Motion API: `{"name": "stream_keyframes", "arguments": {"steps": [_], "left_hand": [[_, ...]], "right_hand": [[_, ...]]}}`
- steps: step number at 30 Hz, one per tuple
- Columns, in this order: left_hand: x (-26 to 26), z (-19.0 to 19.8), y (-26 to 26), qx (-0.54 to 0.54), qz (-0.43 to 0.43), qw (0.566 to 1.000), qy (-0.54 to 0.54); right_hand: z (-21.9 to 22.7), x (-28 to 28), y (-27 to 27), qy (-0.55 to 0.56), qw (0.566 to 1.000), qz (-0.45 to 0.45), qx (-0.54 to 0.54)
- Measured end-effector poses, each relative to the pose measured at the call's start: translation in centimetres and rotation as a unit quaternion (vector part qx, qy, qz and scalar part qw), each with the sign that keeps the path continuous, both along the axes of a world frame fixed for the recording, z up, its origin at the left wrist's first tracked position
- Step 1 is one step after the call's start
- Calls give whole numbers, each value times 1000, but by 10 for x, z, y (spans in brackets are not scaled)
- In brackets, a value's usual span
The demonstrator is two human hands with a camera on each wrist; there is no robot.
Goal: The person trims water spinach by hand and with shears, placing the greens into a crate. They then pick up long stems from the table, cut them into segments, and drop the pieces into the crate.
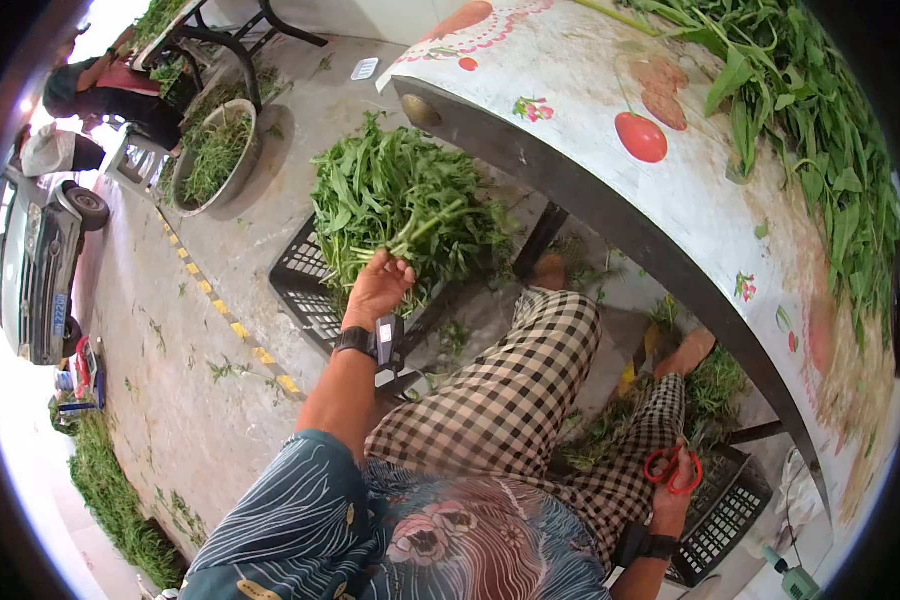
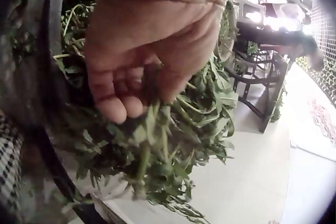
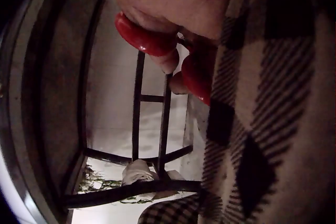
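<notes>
My left hand (image 1: 376, 292) is over a heap of leafy green stalks (image 1: 385, 190) in a black plastic crate (image 1: 295, 265). In the left wrist view, the curled fingers and thumb of that hand (image 2: 152, 35) pinch a few green stems (image 2: 144, 155), with leaves hanging below. Low beside my right leg, my right hand (image 1: 670, 502) holds scissors by their red handles (image 1: 651, 466). Fingers pass through the red loops (image 3: 139, 37) in the right wrist view, close against the checked trousers (image 3: 273, 103). The scissors' blades are hardly visible.
A table (image 1: 580, 90) with a printed cloth curves along the right, bearing a long pile of greens (image 1: 840, 190). Another black crate (image 1: 735, 510) is under its near end. A basin of greens (image 1: 215, 160), another person (image 1: 110, 100) and a parked vehicle (image 1: 35, 265) are further left.
</notes>
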State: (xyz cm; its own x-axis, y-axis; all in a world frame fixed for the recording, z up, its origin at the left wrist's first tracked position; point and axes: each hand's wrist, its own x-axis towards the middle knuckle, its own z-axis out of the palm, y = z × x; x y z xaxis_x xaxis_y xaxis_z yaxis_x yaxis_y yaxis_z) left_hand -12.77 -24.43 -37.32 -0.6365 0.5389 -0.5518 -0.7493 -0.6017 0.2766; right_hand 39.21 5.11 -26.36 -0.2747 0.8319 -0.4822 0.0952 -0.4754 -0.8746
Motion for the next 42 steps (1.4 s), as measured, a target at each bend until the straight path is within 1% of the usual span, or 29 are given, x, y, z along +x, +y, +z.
{"name": "stream_keyframes", "arguments": {"steps": [1, 2, 3, 5, 7, 9, 10, 11, 13, 14, 15, 17, 20, 21, 24, 27, 28, 31, 33, 35, 36, 38, 39, 40, 42], "left_hand": [[1, 20, 3, 27, 12, 998, 50], [0, 36, 5, 25, 42, 996, 68], [-8, 42, -1, 87, 23, 990, 110], [-20, 52, -9, 115, 27, 979, 168], [-31, 60, -16, 146, 42, 972, 180], [-36, 73, -21, 148, 63, 969, 187], [-37, 80, -21, 128, 83, 972, 177], [-42, 76, -23, 118, 78, 976, 165], [-54, 52, -32, 96, 71, 983, 141], [-58, 38, -35, 56, 75, 994, 59], [-59, 26, -37, -18, 86, 996, 9], [-55, 12, -37, -100, 117, 987, -41], [-57, 20, -29, -130, 112, 982, -77], [-57, 23, -29, -134, 109, 981, -88], [-64, 24, -34, -149, 86, 981, -89], [-69, 17, -42, -127, 133, 979, -88], [-60, 33, -39, -61, 165, 980, -96], [-49, 49, -36, -2, 176, 984, -34], [-49, 42, -40, -55, 157, 985, -39], [-54, 17, -51, -111, 127, 984, -61], [-53, 22, -53, -45, 56, 995, -72], [-46, 23, -44, -185, 102, 970, -122], [-39, 37, -34, -254, 124, 948, -146], [-45, 21, -42, -256, 78, 953, -145], [-44, 15, -57, -237, 27, 968, -77]], "right_hand": [[0, -1, 0, -16, 1000, -1, 9], [0, -3, -1, -33, 999, -2, 17], [1, -4, -2, -40, 999, 5, 15], [6, -6, -3, -54, 998, 20, 10], [15, -13, -6, -58, 998, 23, 9], [16, -16, -7, -65, 998, 20, 9], [15, -15, -7, -70, 997, 17, 9], [15, -15, -7, -75, 997, 13, 10], [18, -18, -9, -96, 995, 23, 33], [19, -19, -9, -106, 993, 28, 45], [18, -19, -8, -89, 995, 27, 35], [15, -16, -6, -58, 998, 23, 15], [7, -9, -2, -79, 996, 30, 17], [5, -8, -2, -74, 997, 16, 13], [1, -8, -2, -56, 998, -13, 6], [1, -9, -3, -52, 998, -23, 11], [4, -11, -5, -55, 998, -28, 12], [6, -11, -5, -52, 998, -25, 3], [4, -10, -2, -40, 999, -23, -4], [-1, -8, 0, -25, 999, -30, -5], [-1, -8, -1, -26, 999, -32, -6], [1, -8, -1, -30, 999, -34, -10], [1, -7, -1, -32, 999, -35, -11], [-1, -6, -1, -35, 999, -36, -13], [-1, -7, -1, -44, 998, -35, -12]]}}
